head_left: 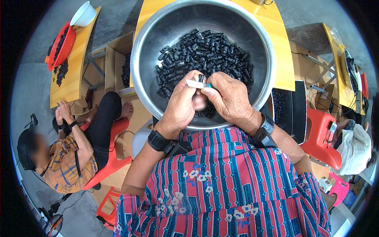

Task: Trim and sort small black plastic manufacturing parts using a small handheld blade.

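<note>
My left hand [179, 103] is closed, pinching a small black plastic part [201, 78] between thumb and fingers. My right hand [232, 98] is closed around a small knife [195, 84]; its pale, flat blade points left across the black part, and a bit of green shows by my right thumb. Both hands meet over the near side of a large steel bowl [143, 85]. Inside the bowl lies a heap of black plastic parts [205, 51], short and tube-like with holes. My fingers hide the lower end of the held part.
The bowl rests on a yellow wooden table [285, 65]. Cardboard boxes [115, 59] of black parts stand beside it. At left, a person [71, 158] sits by another table with a red basin [65, 45]. A red stool [321, 138] and another person [355, 148] are at right.
</note>
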`<action>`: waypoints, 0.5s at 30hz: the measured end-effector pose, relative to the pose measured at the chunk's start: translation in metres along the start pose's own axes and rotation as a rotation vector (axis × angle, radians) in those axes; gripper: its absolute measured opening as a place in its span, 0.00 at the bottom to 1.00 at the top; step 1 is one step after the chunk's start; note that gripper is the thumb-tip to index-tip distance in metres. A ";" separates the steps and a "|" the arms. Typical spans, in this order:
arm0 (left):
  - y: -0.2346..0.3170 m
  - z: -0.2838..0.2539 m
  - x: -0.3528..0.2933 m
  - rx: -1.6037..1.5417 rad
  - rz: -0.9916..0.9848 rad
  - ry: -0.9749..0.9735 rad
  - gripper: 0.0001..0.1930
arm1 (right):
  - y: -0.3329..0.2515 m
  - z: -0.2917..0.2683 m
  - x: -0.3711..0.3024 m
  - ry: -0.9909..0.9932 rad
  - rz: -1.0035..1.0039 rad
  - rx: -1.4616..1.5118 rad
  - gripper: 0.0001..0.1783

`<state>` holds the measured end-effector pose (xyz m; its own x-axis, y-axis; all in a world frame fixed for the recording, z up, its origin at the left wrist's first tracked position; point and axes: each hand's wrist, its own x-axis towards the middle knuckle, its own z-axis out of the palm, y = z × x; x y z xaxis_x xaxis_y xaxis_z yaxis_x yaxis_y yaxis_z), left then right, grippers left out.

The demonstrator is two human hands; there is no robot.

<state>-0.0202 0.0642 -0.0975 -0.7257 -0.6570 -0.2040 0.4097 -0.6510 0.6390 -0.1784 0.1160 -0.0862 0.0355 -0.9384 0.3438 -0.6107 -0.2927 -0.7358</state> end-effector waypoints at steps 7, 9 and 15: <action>-0.002 -0.007 0.002 -0.056 -0.003 -0.006 0.09 | 0.000 0.002 0.003 0.011 0.013 -0.005 0.12; -0.002 -0.007 0.003 -0.064 -0.009 0.001 0.09 | 0.000 0.002 0.004 0.003 0.029 -0.013 0.12; 0.000 -0.006 0.007 -0.080 -0.044 0.104 0.10 | 0.003 0.003 0.009 -0.022 0.047 -0.041 0.12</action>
<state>-0.0220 0.0570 -0.1037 -0.6849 -0.6600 -0.3088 0.4244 -0.7058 0.5672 -0.1771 0.1061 -0.0869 0.0235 -0.9549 0.2960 -0.6437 -0.2410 -0.7263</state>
